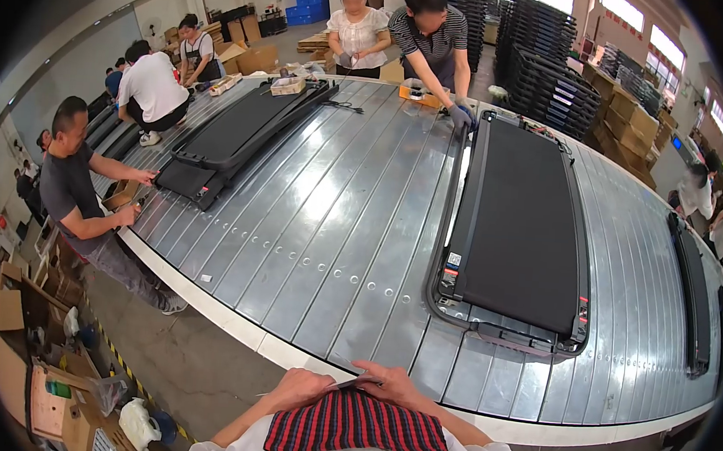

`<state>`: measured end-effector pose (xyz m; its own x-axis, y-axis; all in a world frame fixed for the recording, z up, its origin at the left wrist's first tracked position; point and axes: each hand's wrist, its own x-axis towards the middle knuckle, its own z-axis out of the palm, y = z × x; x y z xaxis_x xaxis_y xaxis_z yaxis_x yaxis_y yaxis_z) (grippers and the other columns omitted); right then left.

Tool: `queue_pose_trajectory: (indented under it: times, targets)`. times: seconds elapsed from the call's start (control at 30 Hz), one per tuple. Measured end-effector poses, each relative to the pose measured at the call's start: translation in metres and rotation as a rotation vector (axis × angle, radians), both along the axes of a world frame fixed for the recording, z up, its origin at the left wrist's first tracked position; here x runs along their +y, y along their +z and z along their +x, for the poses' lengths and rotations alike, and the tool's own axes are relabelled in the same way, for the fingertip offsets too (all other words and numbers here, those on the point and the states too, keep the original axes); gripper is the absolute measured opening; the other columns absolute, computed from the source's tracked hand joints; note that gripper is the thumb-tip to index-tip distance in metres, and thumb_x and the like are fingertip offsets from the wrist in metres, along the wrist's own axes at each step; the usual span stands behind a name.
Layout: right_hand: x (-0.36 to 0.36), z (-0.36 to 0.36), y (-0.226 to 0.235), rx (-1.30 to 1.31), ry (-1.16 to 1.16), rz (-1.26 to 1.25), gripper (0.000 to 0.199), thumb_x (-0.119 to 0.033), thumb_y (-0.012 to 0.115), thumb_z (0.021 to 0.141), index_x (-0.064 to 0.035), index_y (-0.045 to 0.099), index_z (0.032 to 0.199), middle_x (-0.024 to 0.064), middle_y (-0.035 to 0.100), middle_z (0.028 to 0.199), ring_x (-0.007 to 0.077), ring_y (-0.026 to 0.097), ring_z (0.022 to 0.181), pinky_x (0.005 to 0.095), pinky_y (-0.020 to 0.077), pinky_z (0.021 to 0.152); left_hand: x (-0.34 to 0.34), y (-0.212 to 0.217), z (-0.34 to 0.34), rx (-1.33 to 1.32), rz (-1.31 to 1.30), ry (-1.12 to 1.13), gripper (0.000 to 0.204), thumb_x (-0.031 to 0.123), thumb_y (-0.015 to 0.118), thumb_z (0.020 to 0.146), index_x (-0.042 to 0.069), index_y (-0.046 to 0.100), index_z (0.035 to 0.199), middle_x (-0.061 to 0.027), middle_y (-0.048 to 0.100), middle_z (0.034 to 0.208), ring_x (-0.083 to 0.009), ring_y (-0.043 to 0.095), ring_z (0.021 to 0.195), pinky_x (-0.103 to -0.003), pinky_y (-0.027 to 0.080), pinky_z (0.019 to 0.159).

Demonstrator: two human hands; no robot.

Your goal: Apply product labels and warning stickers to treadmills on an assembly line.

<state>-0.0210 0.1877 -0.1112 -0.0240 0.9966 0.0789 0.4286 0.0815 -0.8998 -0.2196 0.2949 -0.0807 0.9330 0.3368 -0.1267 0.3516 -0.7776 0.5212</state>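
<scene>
My left hand (302, 386) and my right hand (392, 385) are close together in front of my body, just above the table's near edge. The fingers of both are bent around a thin, pale strip (344, 383) that runs between them; its kind is too small to tell. A red and black striped apron (356, 426) covers my chest just below the hands. Ahead and to the right of them lies a large black sunshade panel (525, 220) in a dark frame, with small labels near its corners. Neither hand touches it.
The panel lies on a wide slatted metal table (292, 262) with a pale rim. A co-worker's gloved hands (461, 115) rest at its far corner. Further black panels (234, 124) lie at left, where another person (87, 190) stands. Cardboard boxes (18, 344) crowd the floor at left.
</scene>
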Motion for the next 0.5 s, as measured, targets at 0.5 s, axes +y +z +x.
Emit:
queue_pose_trajectory:
  times: [0.5]
  targets:
    - [0.024, -0.021, 0.001, 0.001, 0.013, 0.001, 0.042, -0.011, 0.061, 0.078, -0.0157, 0.047, 0.117, 0.0064, 0.065, 0.085, 0.0244, 0.063, 0.077, 0.0300, 0.0502, 0.069, 0.022, 0.005, -0.020, 0.030, -0.021, 0.029, 0.024, 0.028, 0.044, 0.082, 0.008, 0.055, 0.081, -0.0168, 0.058, 0.066, -0.0363, 0.057, 0.066, -0.044, 0.044, 0.057]
